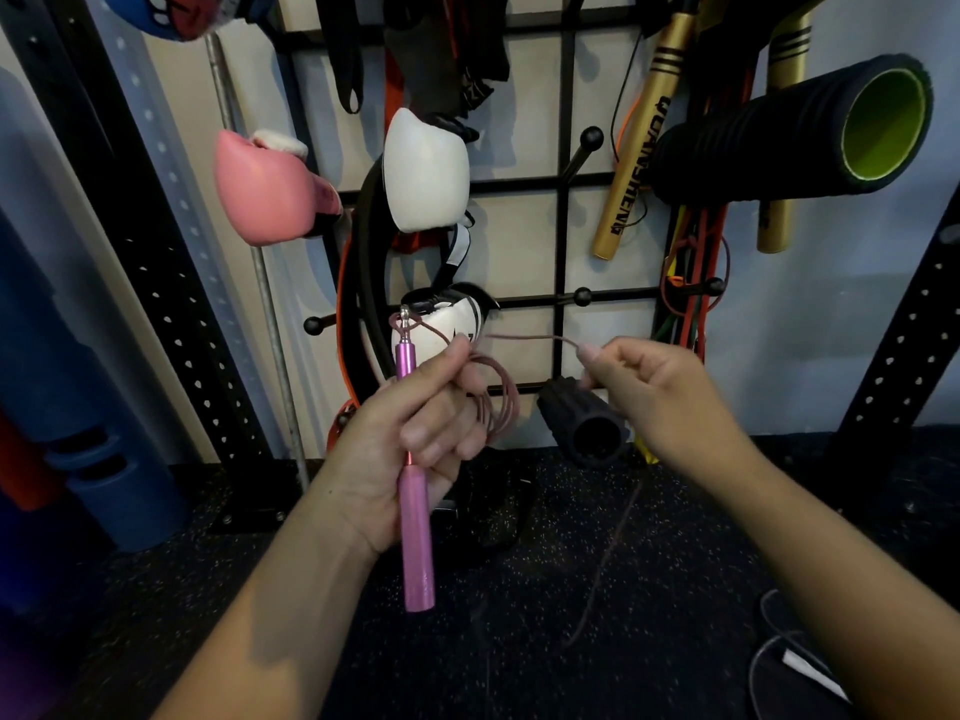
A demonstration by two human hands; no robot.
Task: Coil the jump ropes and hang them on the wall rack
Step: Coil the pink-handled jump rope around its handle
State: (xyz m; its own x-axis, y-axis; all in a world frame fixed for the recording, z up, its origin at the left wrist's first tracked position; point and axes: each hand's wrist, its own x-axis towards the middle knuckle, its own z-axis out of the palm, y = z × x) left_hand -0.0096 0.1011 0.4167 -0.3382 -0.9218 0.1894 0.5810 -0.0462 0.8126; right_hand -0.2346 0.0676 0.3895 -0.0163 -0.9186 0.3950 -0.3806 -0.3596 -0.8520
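Head view
Left hand point(415, 433): closed around the pink handles point(413, 511), which stand near upright in the fist; thumb pressed on top, pinning the cord against the fingers
Handles: two metallic pink ones held together, one sticking up above the fist with a silver swivel tip, one reaching down below the wrist
Coil point(496, 397): several small loops of thin dusty-pink cord hanging from the left fingers, just right of the fist
Right hand point(660, 392): thumb and forefinger pinched on the cord, other fingers curled in; hand sits to the right of the coil, apart from the left hand
Cord point(530, 337): runs taut from the left thumb across to the right pinch; a blurred length trails down to the floor point(649, 563) between the forearms
Rack point(563, 236): black grid on the wall behind the hands, with ball-tipped pegs point(589, 140)
On the rack: pink glove point(270, 194) at left, white glove point(426, 174) in the middle, another white glove partly hidden behind the left hand, gold sticks point(639, 142) and a black foam roller point(810, 132) at right
Small roller point(582, 420): black, just under the right hand
Floor: dark speckled rubber
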